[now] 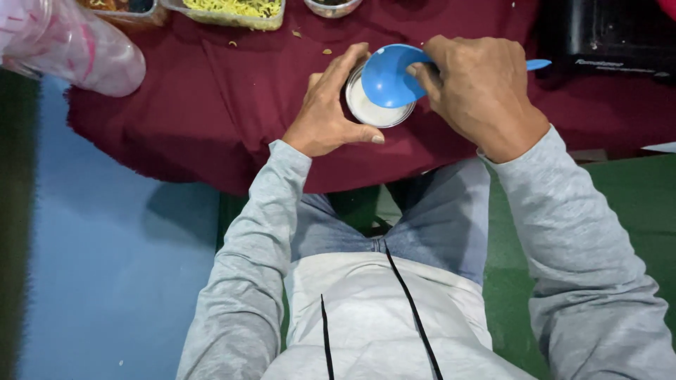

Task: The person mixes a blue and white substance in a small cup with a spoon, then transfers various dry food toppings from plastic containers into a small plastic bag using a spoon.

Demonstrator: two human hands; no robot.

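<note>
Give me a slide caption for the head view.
Left hand steadies a round container while right hand holds a blue scoop over it.

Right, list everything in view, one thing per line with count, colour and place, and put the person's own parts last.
cup: one, metal, white contents, centre of cloth
scoop: one, blue, tilted over the cup
cloth: one, dark red, over the table
noodle tray: one, clear, yellow noodles, top edge
small bowl: one, clear, top edge
plastic bag: one, clear with pink, top left
black device: one, top right
left hand: one, wrapped round the cup
right hand: one, holding the scoop
</note>
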